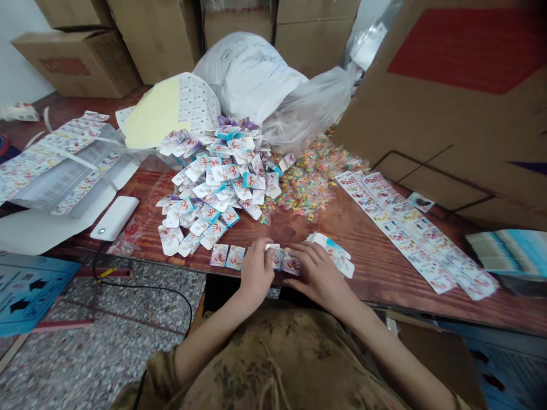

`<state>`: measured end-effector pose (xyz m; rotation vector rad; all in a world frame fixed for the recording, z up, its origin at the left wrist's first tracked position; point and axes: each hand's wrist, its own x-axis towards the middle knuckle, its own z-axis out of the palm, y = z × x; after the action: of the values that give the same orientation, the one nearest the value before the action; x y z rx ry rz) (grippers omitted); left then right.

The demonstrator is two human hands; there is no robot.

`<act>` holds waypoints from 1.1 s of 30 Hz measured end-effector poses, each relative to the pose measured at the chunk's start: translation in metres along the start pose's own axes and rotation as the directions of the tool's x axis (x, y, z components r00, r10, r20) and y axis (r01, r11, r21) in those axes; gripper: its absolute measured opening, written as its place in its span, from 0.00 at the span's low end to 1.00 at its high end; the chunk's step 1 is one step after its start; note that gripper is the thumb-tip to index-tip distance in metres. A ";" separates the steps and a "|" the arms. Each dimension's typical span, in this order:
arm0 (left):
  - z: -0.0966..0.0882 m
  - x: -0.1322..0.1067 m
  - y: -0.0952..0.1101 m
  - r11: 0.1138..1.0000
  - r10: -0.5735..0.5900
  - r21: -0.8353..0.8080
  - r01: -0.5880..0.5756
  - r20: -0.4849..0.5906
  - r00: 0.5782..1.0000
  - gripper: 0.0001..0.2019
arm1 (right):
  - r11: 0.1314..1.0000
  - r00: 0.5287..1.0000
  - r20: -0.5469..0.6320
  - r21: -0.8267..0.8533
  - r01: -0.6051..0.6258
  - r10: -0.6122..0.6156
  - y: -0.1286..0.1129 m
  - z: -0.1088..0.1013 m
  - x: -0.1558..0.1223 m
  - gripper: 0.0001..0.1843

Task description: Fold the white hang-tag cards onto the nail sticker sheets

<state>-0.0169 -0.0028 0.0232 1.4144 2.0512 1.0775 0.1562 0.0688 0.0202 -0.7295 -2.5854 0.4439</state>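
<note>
My left hand [256, 269] rests at the near edge of the wooden table [354, 228], fingers curled in a pinch on a small printed card packet [272, 248]. My right hand [316, 273] lies beside it, fingers pressed down on a small packet [290, 265] on the table. Two similar packets [227, 255] lie just left of my left hand. A short stack of white and blue cards [335, 253] lies just right of my right hand. A big heap of the same packets [217, 182] is piled farther back.
Loose colourful small pieces [310, 173] spread behind the hands. Rows of printed sheets [410, 228] lie to the right. A white power bank [114, 217] with a black cable, sticker sheets [51, 165], a white sack [248, 74] and cardboard boxes [448, 102] surround the table.
</note>
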 end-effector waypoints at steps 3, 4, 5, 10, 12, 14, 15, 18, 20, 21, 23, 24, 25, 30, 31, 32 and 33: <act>0.007 0.002 0.000 0.997 0.006 0.071 -0.009 0.042 0.999 0.10 | 0.991 0.996 0.084 -0.131 0.023 -0.012 -0.003 0.015 0.006 0.23; 0.008 0.002 -0.001 0.994 0.003 0.108 -0.008 0.054 0.999 0.11 | 0.988 0.995 0.104 -0.149 0.031 -0.016 -0.002 0.018 0.007 0.23; 0.009 0.002 -0.001 0.988 0.001 0.152 -0.011 0.063 0.998 0.12 | 0.987 0.992 0.124 -0.154 0.039 -0.020 -0.001 0.019 0.008 0.23; 0.015 0.000 -0.002 0.935 0.037 0.351 -0.055 0.060 0.998 0.16 | 0.991 0.978 0.206 -0.123 0.056 -0.030 0.002 0.006 0.015 0.25; 0.016 -0.001 -0.003 0.928 0.048 0.367 -0.064 0.051 0.998 0.17 | 0.997 0.972 0.227 -0.028 0.066 -0.058 0.005 -0.006 0.024 0.24; 0.015 -0.002 -0.003 0.936 0.065 0.342 -0.077 0.047 0.997 0.16 | 0.994 0.977 0.202 0.091 0.054 -0.072 0.009 -0.016 0.042 0.18; 0.014 -0.003 -0.003 0.942 0.078 0.323 -0.086 0.039 0.996 0.16 | 0.990 0.983 0.173 0.139 0.030 -0.054 0.012 -0.019 0.054 0.13; 0.010 -0.004 -0.003 0.952 0.128 0.284 -0.118 -0.019 0.992 0.15 | 0.979 0.989 0.112 0.166 -0.116 0.098 0.016 -0.011 0.097 0.08; 0.007 -0.004 -0.003 0.949 0.153 0.287 -0.127 -0.069 0.986 0.14 | 0.976 0.966 0.177 0.074 -0.206 0.191 0.013 0.006 0.126 0.10; 0.006 -0.003 -0.004 0.946 0.159 0.299 -0.126 -0.090 0.983 0.13 | 0.973 0.949 0.219 0.004 -0.232 0.226 0.011 0.016 0.138 0.13; 0.001 0.000 -0.006 0.935 0.166 0.333 -0.118 -0.120 0.979 0.12 | 0.964 0.931 0.248 -0.071 -0.257 0.267 0.004 0.034 0.156 0.15; -0.002 0.002 -0.008 0.928 0.176 0.351 -0.120 -0.132 0.975 0.11 | 0.960 0.927 0.250 -0.094 -0.264 0.279 0.002 0.041 0.162 0.15; -0.006 0.004 -0.011 0.920 0.194 0.370 -0.129 -0.145 0.970 0.11 | 0.958 0.926 0.248 -0.105 -0.266 0.284 0.000 0.045 0.166 0.14; -0.026 0.025 -0.022 0.812 0.394 0.521 -0.261 -0.160 0.905 0.15 | 0.979 0.941 0.273 -0.091 -0.182 0.200 0.001 0.025 0.155 0.13; -0.029 0.030 -0.024 0.775 0.435 0.561 -0.291 -0.139 0.890 0.18 | 0.986 0.943 0.290 -0.078 -0.148 0.165 0.000 0.016 0.149 0.12; -0.030 0.035 -0.025 0.740 0.468 0.591 -0.323 -0.107 0.877 0.21 | 0.991 0.942 0.309 -0.070 -0.116 0.132 -0.002 0.007 0.142 0.11; -0.030 0.040 -0.026 0.709 0.493 0.608 -0.356 -0.068 0.867 0.23 | 0.995 0.940 0.327 -0.058 -0.084 0.098 -0.003 -0.001 0.134 0.09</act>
<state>-0.0696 0.0185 0.0245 2.2644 2.4116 0.8220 0.0514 0.1403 0.0629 -0.8564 -2.8886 0.5839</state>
